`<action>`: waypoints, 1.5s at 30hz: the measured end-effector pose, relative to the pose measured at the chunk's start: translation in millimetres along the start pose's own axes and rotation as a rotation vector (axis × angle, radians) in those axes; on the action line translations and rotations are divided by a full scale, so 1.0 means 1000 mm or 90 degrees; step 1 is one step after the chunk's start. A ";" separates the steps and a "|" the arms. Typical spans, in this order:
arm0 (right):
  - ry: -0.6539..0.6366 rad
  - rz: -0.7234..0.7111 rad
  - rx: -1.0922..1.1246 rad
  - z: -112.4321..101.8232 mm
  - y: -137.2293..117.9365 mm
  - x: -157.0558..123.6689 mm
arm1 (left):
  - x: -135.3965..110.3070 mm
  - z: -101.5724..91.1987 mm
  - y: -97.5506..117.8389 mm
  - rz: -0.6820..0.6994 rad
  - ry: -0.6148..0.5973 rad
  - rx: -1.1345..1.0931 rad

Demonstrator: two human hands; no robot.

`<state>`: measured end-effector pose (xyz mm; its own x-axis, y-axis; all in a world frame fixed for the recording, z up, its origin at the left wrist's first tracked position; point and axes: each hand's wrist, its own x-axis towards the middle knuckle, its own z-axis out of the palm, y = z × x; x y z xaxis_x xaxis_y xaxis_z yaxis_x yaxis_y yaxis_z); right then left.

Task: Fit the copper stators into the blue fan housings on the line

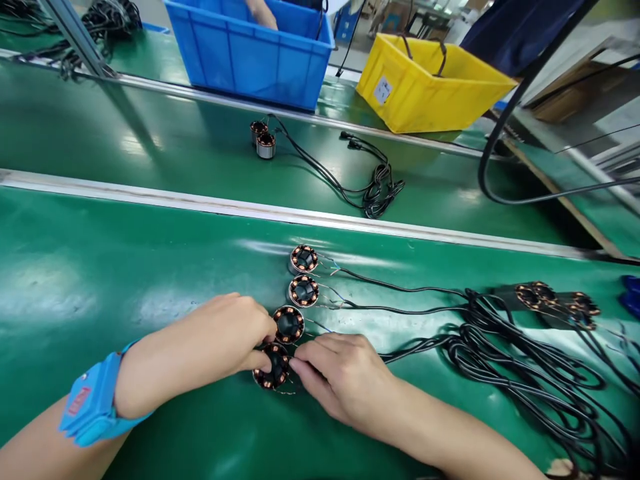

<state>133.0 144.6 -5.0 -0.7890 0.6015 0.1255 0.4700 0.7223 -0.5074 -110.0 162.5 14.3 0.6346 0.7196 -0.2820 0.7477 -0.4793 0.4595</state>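
Note:
Several ring-shaped motor stators with copper windings stand in a column on the green bench. My left hand [240, 337] grips the nearest stator [273, 368], its thumb in the ring's opening. Those fingers also touch the second stator [289, 325]. Close on the right, my right hand [345, 373] pinches thin wires beside the nearest stator; the fingertips partly hide them. A black cable [415, 348] runs out from behind this hand. Farther up, two more stators, the upper [303, 259] and the lower [303, 291], have thin wires meeting black cables.
Coiled black cables [500, 367] and more stators [535, 295] lie at the right. Past a pale rail [225, 205] are two stators [265, 145] with cables. Blue [250, 60] and yellow [430, 87] bins stand behind; another person's hand [263, 12] reaches into the blue one.

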 end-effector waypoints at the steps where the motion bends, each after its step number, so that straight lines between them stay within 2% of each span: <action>1: 0.021 0.011 0.006 0.001 0.001 -0.002 | -0.001 0.000 0.000 -0.014 -0.005 -0.001; 5: 0.056 0.067 0.099 0.007 0.007 -0.015 | -0.007 0.003 0.002 -0.057 -0.011 -0.040; 8: 0.067 0.074 0.163 0.006 0.010 -0.026 | -0.009 0.003 0.005 -0.069 -0.022 -0.049; 14: -0.017 0.146 0.201 -0.002 0.022 -0.059 | -0.011 -0.004 0.009 -0.106 -0.047 0.027; 17: 0.041 0.169 0.196 -0.006 0.031 -0.085 | -0.019 -0.002 0.001 -0.130 -0.014 0.094; 20: 0.135 0.198 0.089 -0.019 0.042 -0.120 | -0.031 0.002 -0.014 -0.125 0.079 0.164; 22: 0.199 0.249 -0.047 -0.036 0.053 -0.151 | -0.037 0.002 -0.024 -0.107 0.160 0.223; 24: 0.238 0.314 -0.191 -0.056 0.069 -0.187 | -0.041 0.000 -0.031 -0.098 0.210 0.284; 28: 0.190 0.456 -0.398 -0.088 0.113 -0.256 | -0.033 -0.005 -0.033 -0.075 0.281 0.389; 31: 0.145 0.499 -0.424 -0.100 0.149 -0.284 | -0.022 -0.005 -0.025 0.000 0.341 0.443; 34: 0.046 0.519 -0.357 -0.109 0.174 -0.288 | -0.017 0.001 -0.010 0.047 0.363 0.467; 37: -0.038 0.537 -0.288 -0.118 0.184 -0.280 | -0.014 0.017 0.006 0.062 0.377 0.456; 42: -0.031 0.521 -0.275 -0.121 0.177 -0.268 | 0.007 0.049 0.026 0.052 0.380 0.388; 45: -0.029 0.582 -0.277 -0.112 0.165 -0.263 | 0.022 0.066 0.025 0.024 0.391 0.373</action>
<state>462.5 143.6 -26.3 -0.0641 0.9793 -0.1920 0.9976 0.0581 -0.0366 -64.5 133.8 -36.2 0.5691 0.7618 0.3095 0.8161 -0.5693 -0.0995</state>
